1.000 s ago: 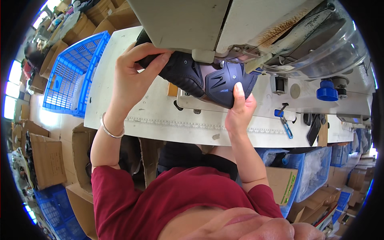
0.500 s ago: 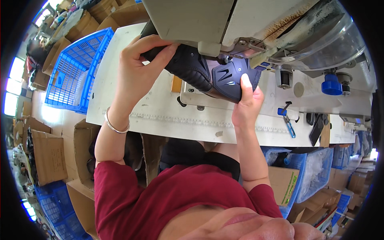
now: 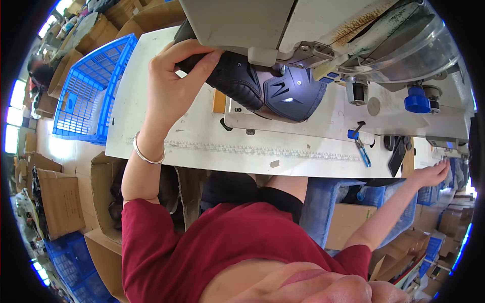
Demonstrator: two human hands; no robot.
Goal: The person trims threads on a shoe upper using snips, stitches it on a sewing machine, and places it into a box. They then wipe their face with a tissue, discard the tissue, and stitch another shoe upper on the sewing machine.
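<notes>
A black padded guard [image 3: 295,96] with a moulded, glossy shell and ribbed padding lies under the head of a sewing machine [image 3: 237,25]. My left hand [image 3: 174,78] pinches its left end between thumb and fingers; part of that end is hidden behind the hand and the machine head. My right hand [image 3: 432,174] is off the guard, stretched far out beyond the right end of the white sewing table [image 3: 212,154]. Its fingers are extended, and I see nothing held in them. The needle area is partly covered by the machine.
Blue-handled snips [image 3: 362,151] and a dark phone-like object [image 3: 397,157] lie at the table's right. A blue plastic crate [image 3: 88,96] stands to the left. Cardboard boxes [image 3: 60,202] and a blue bin [image 3: 323,202] sit around my seat.
My right hand has let go of the guard's right end and swung out to the far right. My left hand keeps its pinch, and the guard stays under the machine.
</notes>
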